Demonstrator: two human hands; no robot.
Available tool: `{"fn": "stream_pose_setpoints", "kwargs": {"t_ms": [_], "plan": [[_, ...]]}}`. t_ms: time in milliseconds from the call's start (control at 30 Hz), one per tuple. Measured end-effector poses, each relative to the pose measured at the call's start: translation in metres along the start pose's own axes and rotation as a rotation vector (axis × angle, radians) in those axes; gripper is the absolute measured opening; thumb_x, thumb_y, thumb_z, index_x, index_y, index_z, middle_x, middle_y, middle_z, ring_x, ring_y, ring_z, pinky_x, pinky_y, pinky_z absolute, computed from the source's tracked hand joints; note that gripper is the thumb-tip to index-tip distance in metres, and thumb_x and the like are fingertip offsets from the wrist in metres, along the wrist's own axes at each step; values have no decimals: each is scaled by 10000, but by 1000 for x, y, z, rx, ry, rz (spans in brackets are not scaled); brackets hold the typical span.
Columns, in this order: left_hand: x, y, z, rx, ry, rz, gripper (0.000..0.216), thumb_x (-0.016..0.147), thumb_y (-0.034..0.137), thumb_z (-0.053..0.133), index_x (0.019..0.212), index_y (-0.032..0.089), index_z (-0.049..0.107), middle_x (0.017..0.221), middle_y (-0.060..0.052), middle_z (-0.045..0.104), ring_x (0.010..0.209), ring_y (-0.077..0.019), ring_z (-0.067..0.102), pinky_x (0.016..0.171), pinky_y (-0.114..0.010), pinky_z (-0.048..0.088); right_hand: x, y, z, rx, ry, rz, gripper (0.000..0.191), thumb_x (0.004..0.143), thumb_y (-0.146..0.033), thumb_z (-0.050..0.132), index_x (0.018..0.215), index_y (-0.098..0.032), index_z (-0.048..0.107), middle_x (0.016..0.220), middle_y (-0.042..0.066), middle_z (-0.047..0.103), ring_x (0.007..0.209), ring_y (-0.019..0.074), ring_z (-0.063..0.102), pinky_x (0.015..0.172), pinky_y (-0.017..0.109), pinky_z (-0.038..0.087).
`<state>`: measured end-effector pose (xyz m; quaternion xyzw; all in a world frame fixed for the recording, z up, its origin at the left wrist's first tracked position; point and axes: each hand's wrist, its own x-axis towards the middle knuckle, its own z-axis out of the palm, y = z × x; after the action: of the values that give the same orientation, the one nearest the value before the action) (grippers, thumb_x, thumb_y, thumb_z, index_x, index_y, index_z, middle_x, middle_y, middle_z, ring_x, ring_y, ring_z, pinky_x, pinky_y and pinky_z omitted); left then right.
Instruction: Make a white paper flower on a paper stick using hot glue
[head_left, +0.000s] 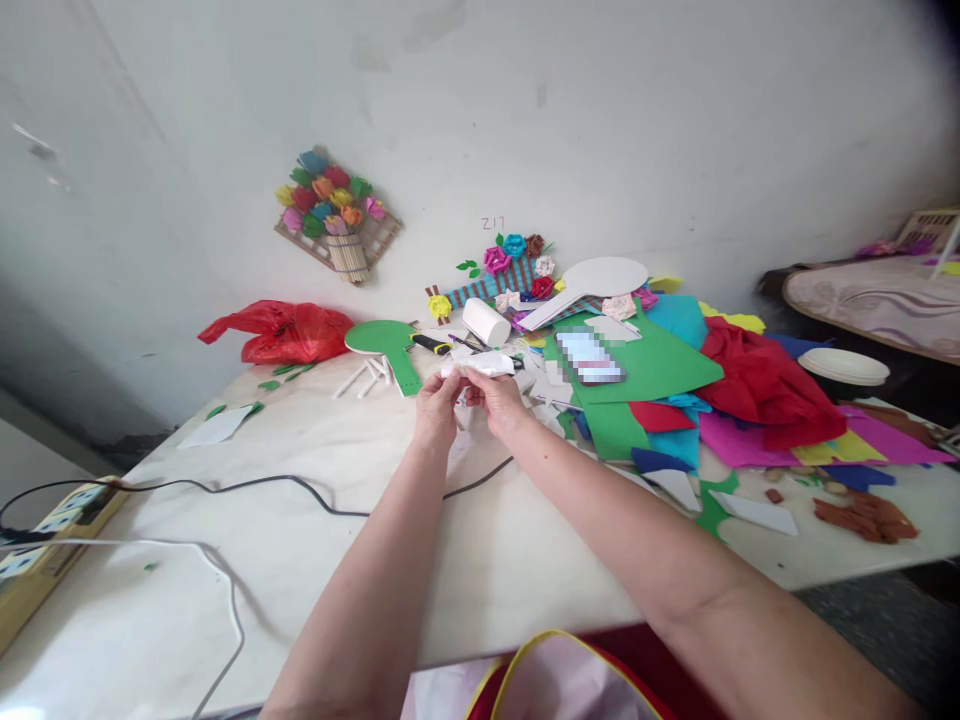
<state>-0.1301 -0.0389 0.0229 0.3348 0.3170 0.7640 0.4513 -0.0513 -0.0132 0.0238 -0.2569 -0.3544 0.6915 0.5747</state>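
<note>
Both my hands meet above the middle of the table [315, 560]. My left hand [437, 405] and my right hand [493, 398] pinch a crumpled piece of white paper [480, 364] between their fingertips. The paper stretches from one hand to the other and sticks out past my right fingers. Just behind it lie a white roll [485, 321], a yellow and black cutter [431, 344] and a green paddle-shaped cutout [386, 345]. Small white sticks [365, 378] lie to the left of my hands.
A heap of coloured paper and foam sheets [720, 400] covers the right half. A red plastic bag [281, 331] sits at the back left. Black and white cables [225, 487] run to a power strip [52, 525]. Paper flower pieces [334, 215] hang on the wall.
</note>
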Motion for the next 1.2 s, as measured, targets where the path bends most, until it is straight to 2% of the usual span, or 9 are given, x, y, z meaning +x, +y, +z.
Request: {"fn": "stream_pose_setpoints", "kwargs": {"t_ms": [167, 267, 400, 567, 767, 1000, 1200], "plan": [[5, -1, -6, 2, 32, 19, 259, 546, 302, 762, 645, 141, 587, 601, -9, 638, 557, -101, 566, 610, -232, 411, -3, -3, 1, -8, -38, 14, 234, 552, -251, 713, 715, -116, 613, 555, 5, 625, 395, 68, 471, 390, 201, 401], [6, -1, -8, 0, 33, 26, 253, 546, 300, 764, 632, 141, 587, 590, -14, 639, 583, -105, 579, 662, -238, 419, -2, -2, 0, 6, -11, -1, 248, 532, -244, 724, 711, -121, 604, 546, -3, 616, 409, 73, 481, 398, 201, 406], [4, -1, -4, 8, 17, 14, 237, 547, 283, 763, 661, 137, 616, 629, -16, 649, 582, -104, 573, 635, -234, 416, -2, -1, 0, 18, 22, -27, 233, 527, -225, 725, 690, -127, 591, 512, -24, 589, 402, 70, 470, 393, 198, 393], [3, 0, -3, 9, 39, 17, 212, 538, 262, 764, 653, 142, 633, 662, -10, 655, 614, -113, 586, 654, -241, 423, -4, -4, 1, 12, -17, 17, 182, 606, -256, 681, 699, -125, 595, 526, -6, 599, 401, 76, 473, 403, 207, 407], [7, 0, -10, -23, 109, -3, 231, 526, 243, 770, 693, 147, 642, 677, 3, 654, 633, -98, 593, 697, -233, 427, -2, -3, -1, -15, 6, 13, 157, 662, -265, 640, 702, -120, 596, 556, 29, 631, 400, 77, 474, 392, 199, 404], [8, -2, -13, 34, 84, -61, 262, 543, 296, 766, 675, 126, 615, 664, -40, 651, 615, -124, 601, 652, -259, 437, 0, 0, -3, -4, -5, 2, 171, 679, -285, 638, 714, -123, 594, 587, 36, 644, 410, 81, 494, 398, 203, 412], [7, 0, -12, 13, 110, -40, 251, 517, 267, 779, 650, 133, 614, 649, -17, 642, 615, -113, 596, 675, -258, 444, -1, -2, -2, 11, 41, 36, 183, 743, -309, 572, 717, -128, 574, 586, 40, 640, 405, 85, 501, 377, 201, 398]]}}
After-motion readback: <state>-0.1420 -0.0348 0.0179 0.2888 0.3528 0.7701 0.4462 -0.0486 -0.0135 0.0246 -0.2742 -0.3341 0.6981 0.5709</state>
